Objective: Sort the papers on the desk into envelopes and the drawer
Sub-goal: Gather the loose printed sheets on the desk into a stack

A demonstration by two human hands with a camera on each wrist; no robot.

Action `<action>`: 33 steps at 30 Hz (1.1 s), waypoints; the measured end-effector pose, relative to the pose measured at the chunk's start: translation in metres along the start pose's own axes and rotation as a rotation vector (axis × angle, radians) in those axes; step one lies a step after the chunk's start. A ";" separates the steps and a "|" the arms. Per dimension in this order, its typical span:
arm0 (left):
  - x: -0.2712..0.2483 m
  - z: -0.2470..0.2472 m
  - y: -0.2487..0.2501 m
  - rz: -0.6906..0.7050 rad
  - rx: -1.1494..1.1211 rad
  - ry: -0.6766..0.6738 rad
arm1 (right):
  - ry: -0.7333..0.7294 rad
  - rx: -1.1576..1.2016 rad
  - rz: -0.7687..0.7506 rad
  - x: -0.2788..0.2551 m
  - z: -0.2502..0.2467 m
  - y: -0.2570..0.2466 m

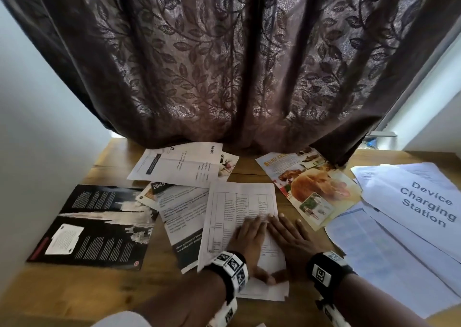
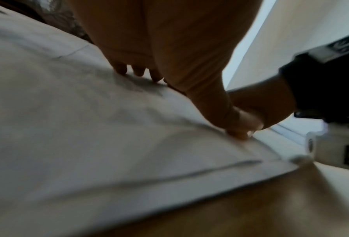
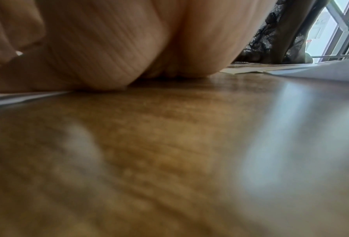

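Observation:
A white sheet with a printed table [image 1: 239, 202] lies in the middle of the wooden desk [image 1: 74, 291]. My left hand [image 1: 249, 237] lies flat on its lower half, fingers straight. My right hand [image 1: 287, 237] lies flat beside it, partly on the sheet and partly on the desk. Both thumbs meet at the sheet's near edge, where it looks folded over. In the left wrist view, my left hand [image 2: 169, 48] presses fingertips and thumb on the white sheet [image 2: 88, 128]. The right wrist view shows my right hand [image 3: 108, 48] down on the desk [image 3: 169, 144]. No envelope or drawer is in view.
Around the sheet lie a black brochure [image 1: 92, 224], a grey leaflet [image 1: 179, 209], a white printed sheet [image 1: 179, 164], a food flyer [image 1: 309, 189] and a stack topped by a "Device Charging Station" sheet [image 1: 424, 202]. A brown curtain [image 1: 224, 65] hangs onto the desk's back edge.

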State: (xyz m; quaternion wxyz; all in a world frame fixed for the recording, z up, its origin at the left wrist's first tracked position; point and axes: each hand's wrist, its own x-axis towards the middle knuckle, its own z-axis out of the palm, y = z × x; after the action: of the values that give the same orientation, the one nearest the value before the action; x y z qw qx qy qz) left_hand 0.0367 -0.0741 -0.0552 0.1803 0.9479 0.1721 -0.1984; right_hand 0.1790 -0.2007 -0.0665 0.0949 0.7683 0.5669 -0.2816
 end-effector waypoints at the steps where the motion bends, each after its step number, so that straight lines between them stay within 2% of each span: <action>1: -0.002 0.007 -0.001 -0.008 0.017 -0.004 | -0.002 0.001 0.000 0.001 0.001 0.001; 10: -0.061 0.015 -0.081 -0.054 0.054 -0.008 | 0.005 0.024 -0.033 0.000 0.002 0.005; 17: -0.074 0.028 -0.091 -0.121 0.045 0.037 | 0.026 0.024 -0.040 -0.001 0.002 0.002; 25: -0.076 0.015 -0.109 -0.090 -0.068 0.040 | 0.003 0.019 -0.006 -0.006 -0.005 -0.003; 27: -0.082 0.003 -0.125 -0.206 -0.237 0.167 | -0.006 0.011 0.002 -0.006 -0.007 -0.004; 30: -0.086 -0.006 -0.166 -0.478 -0.557 0.586 | -0.011 0.012 0.010 -0.002 -0.017 -0.010; 31: -0.088 -0.012 -0.177 -0.538 -0.624 0.681 | -0.002 0.001 0.012 0.001 -0.020 -0.015; 32: -0.089 -0.019 -0.186 -0.591 -0.648 0.726 | 0.015 -0.018 0.008 0.003 -0.023 -0.023; 33: -0.086 -0.024 -0.199 -0.636 -0.646 0.703 | 0.032 -0.038 0.002 0.006 -0.026 -0.032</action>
State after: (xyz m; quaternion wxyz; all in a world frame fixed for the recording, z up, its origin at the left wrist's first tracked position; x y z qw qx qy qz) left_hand -0.1092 0.0876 -0.0512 0.3241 0.7554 0.5503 0.1466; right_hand 0.1586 -0.1731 -0.0429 0.1007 0.7713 0.5729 -0.2583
